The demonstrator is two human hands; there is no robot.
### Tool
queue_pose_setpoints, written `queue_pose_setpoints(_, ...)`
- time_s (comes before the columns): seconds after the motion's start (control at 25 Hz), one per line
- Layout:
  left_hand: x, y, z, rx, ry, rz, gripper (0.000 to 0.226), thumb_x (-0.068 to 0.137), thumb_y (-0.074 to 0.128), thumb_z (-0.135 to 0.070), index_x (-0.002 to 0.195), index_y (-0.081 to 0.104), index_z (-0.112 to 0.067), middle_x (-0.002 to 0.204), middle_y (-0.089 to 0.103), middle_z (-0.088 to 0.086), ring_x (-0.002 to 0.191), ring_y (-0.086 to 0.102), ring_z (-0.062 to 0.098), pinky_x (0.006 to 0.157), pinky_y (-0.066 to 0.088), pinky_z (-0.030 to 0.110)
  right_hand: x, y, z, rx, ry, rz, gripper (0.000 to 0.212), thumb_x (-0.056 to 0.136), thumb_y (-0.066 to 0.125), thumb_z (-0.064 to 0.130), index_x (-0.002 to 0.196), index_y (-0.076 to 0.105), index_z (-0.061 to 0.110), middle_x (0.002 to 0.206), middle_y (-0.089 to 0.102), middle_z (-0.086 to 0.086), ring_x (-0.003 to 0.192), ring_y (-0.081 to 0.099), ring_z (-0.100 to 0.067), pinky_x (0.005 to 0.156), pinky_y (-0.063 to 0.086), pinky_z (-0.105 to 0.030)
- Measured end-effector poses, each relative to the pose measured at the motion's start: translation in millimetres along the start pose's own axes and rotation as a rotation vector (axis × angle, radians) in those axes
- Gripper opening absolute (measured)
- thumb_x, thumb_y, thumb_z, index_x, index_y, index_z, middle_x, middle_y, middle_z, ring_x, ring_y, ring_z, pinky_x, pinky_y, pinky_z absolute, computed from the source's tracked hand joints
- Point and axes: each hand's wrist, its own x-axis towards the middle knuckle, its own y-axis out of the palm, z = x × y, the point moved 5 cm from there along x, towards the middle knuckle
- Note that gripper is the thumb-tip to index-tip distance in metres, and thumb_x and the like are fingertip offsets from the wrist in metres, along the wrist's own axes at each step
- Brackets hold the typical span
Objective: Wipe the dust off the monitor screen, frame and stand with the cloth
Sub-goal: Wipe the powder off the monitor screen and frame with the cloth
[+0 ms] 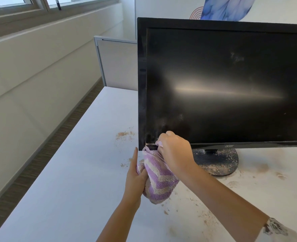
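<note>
Right hand gripping purple-and-cream striped terry cloth against lower-left corner of black glossy-framed monitor, left hand clutching cloth's hanging end, forefinger extended, dusty round black stand on white desk

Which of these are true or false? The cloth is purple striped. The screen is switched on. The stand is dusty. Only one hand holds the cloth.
1. The cloth is purple striped: true.
2. The monitor screen is switched on: false, it is dark.
3. The stand is dusty: true.
4. Only one hand holds the cloth: false, the left hand grips its lower part and the right hand presses its top at the frame's bottom corner.
</note>
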Motion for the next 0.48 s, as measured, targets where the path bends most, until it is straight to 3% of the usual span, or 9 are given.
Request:
queue_pose_setpoints(0.12, 3, -1, -3, 0.059, 0.028, 0.008, 0.055, 0.088, 0.048, -0.042, 0.137, 0.024, -0.048, 0.145, 0.039, -0.005, 0.127, 0.044, 0.022, 0.097, 0.045, 0.041, 7, 6, 10, -0.026, -0.014, 0.036, 0.018, 0.089, 0.056, 0.008, 0.106, 0.060, 0.012, 0.099, 0.056, -0.006, 0.064, 0.040, -0.016, 0.045, 0.018, -0.022)
queue_pose_setpoints(0.32, 5, -8, -7, 0.076, 0.023, 0.054, 0.053, 0.092, 0.051, -0.028, 0.141, 0.031, -0.031, 0.139, 0.048, 0.002, 0.122, 0.049, 0.024, 0.098, 0.045, 0.047, 14, 17, 27, -0.070, -0.049, 0.050, 0.018, 0.087, 0.058, 0.001, 0.103, 0.059, 0.009, 0.085, 0.041, -0.006, 0.051, 0.024, -0.010, 0.044, 0.017, -0.023)
queue_pose_setpoints(0.4, 3, -8, -8, 0.092, 0.023, 0.057, 0.054, 0.091, 0.051, -0.028, 0.141, 0.031, -0.029, 0.138, 0.048, 0.003, 0.122, 0.049, 0.026, 0.098, 0.045, 0.049, 19, 18, 28, -0.048, -0.050, 0.061, 0.019, 0.087, 0.058, 0.001, 0.103, 0.061, 0.009, 0.083, 0.037, -0.003, 0.051, 0.030, -0.012, 0.046, 0.023, -0.022)
queue_pose_setpoints(0.48, 3, -7, -9, 0.115, 0.022, 0.054, 0.054, 0.091, 0.051, -0.030, 0.141, 0.030, -0.031, 0.139, 0.047, 0.002, 0.123, 0.048, 0.026, 0.099, 0.044, 0.048, 21, 19, 23, 0.030, -0.030, 0.094, 0.017, 0.089, 0.056, 0.007, 0.103, 0.065, 0.013, 0.085, 0.044, -0.002, 0.061, 0.047, -0.016, 0.054, 0.033, -0.021)
